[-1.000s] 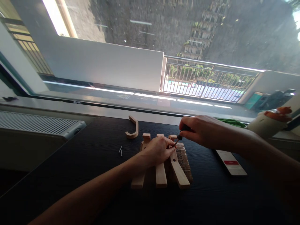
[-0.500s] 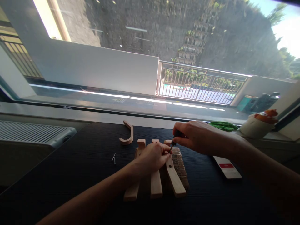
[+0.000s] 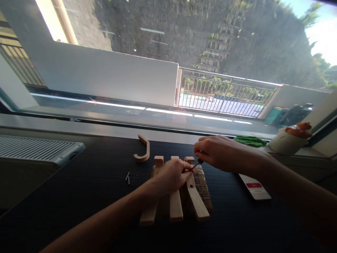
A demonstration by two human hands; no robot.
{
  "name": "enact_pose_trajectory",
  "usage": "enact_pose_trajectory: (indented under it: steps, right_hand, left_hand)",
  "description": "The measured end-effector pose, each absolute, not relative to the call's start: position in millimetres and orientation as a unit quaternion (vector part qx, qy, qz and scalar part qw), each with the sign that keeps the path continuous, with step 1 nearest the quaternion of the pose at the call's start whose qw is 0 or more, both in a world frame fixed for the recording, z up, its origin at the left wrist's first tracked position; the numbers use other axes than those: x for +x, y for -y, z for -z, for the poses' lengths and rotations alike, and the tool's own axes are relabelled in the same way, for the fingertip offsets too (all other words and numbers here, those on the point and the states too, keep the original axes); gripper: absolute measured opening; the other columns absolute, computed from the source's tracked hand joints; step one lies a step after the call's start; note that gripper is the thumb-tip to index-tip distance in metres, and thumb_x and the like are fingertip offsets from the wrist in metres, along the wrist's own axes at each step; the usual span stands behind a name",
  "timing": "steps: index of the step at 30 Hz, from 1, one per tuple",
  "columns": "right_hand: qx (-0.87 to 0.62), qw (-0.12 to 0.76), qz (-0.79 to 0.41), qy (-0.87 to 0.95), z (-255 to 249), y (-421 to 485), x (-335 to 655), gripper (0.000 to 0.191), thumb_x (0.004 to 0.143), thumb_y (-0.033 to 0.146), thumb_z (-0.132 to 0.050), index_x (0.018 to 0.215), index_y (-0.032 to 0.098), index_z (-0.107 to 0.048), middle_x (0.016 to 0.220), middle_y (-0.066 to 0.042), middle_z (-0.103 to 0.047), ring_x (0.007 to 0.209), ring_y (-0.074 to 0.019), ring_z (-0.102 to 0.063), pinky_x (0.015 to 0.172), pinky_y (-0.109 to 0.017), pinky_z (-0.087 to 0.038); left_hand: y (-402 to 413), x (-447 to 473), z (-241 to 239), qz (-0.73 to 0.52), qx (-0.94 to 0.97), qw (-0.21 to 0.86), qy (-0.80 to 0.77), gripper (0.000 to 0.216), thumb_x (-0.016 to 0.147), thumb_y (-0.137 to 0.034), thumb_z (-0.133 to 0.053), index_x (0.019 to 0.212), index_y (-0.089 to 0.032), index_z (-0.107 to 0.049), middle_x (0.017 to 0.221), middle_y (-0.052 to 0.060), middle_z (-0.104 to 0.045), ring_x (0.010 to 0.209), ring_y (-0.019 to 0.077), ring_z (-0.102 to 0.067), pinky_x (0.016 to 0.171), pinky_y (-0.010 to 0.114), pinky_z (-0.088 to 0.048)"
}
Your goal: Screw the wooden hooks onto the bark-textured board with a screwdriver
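My right hand (image 3: 214, 151) is wrapped around the dark handle of a screwdriver (image 3: 195, 165), whose shaft slants down left. Its tip meets the fingertips of my left hand (image 3: 175, 175), over the upper part of the right wooden hook (image 3: 197, 203). Those fingers are pinched together, and what is between them is hidden. A dark hole shows lower on that hook. Under my left hand and wrist lie the middle wooden hook (image 3: 176, 209) and the left wooden hook (image 3: 149, 215). All three rest across a rough wooden board (image 3: 204, 184).
On the dark table (image 3: 92, 182), a loose wooden hook (image 3: 147, 149) and two screws (image 3: 127, 177) lie to the left. At right are a white and red card or box (image 3: 255, 188), a green cloth (image 3: 250, 141) and a pale pot (image 3: 286, 141). A window sill runs behind.
My right hand has turned on the screwdriver, and its shaft now leans further to the right. My left hand and the wooden hooks stay in place.
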State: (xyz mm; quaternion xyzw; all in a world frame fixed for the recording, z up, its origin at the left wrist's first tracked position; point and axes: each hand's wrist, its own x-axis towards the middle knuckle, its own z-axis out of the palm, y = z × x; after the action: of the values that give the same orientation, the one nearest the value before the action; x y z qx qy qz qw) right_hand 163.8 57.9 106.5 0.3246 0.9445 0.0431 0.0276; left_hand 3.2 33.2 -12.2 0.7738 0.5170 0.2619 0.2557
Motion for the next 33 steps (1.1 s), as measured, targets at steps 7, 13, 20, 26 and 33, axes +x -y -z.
enact_pose_trajectory:
  steps: [7, 13, 20, 26, 33]
  right_hand:
    - [0.346, -0.012, 0.009, -0.938, -102.5, -60.1, 162.2, 0.023, 0.084, 0.034, -0.045, 0.095, 0.018, -0.058, 0.081, -0.003, -0.062, 0.064, -0.0119, -0.053, 0.054, -0.022, -0.032]
    - [0.291, -0.008, 0.044, -0.956, -107.6, -60.2, 166.6, 0.018, 0.081, 0.023, -0.048, 0.091, 0.020, -0.062, 0.089, -0.003, -0.061, 0.073, -0.0113, -0.054, 0.063, -0.022, -0.035]
    - [0.331, 0.015, -0.067, -0.941, -101.9, -60.1, 158.9, 0.022, 0.086, 0.030, -0.042, 0.087, 0.018, -0.059, 0.075, -0.004, -0.062, 0.066, -0.0145, -0.055, 0.057, -0.025, -0.031]
    - [0.320, 0.008, -0.050, -0.946, -112.2, -55.6, 164.1, 0.028, 0.081, 0.041, -0.049, 0.102, 0.024, -0.053, 0.074, -0.001, -0.064, 0.063, -0.0147, -0.055, 0.053, -0.024, -0.028]
    - [0.332, 0.017, -0.072, -0.940, -107.7, -56.0, 152.2, 0.027, 0.086, 0.040, -0.041, 0.084, 0.019, -0.056, 0.069, -0.003, -0.062, 0.057, -0.0140, -0.053, 0.049, -0.024, -0.026]
  left_hand:
    - [-34.2, 2.8, 10.1, -0.265, 0.778, 0.253, -0.510, 0.025, 0.079, -0.028, -0.048, 0.090, -0.021, -0.069, 0.082, 0.002, -0.069, 0.076, 0.0159, -0.061, 0.062, 0.023, -0.038]
    - [-33.6, 2.7, 9.3, -0.260, 0.781, 0.248, -0.512, 0.024, 0.079, -0.027, -0.047, 0.079, -0.019, -0.069, 0.074, 0.002, -0.067, 0.069, 0.0142, -0.059, 0.057, 0.022, -0.036]
    - [-33.7, 2.7, 11.3, -0.275, 0.774, 0.246, -0.514, 0.023, 0.077, -0.026, -0.049, 0.085, -0.017, -0.068, 0.075, 0.002, -0.067, 0.069, 0.0142, -0.058, 0.057, 0.021, -0.036]
    - [-33.0, 2.6, 9.9, -0.276, 0.770, 0.264, -0.511, 0.026, 0.079, -0.028, -0.046, 0.088, -0.017, -0.069, 0.083, 0.003, -0.068, 0.075, 0.0158, -0.059, 0.060, 0.021, -0.039]
    - [-32.0, 3.1, 9.4, -0.253, 0.778, 0.243, -0.521, 0.025, 0.079, -0.030, -0.046, 0.080, -0.019, -0.068, 0.076, 0.002, -0.067, 0.069, 0.0148, -0.058, 0.056, 0.022, -0.036]
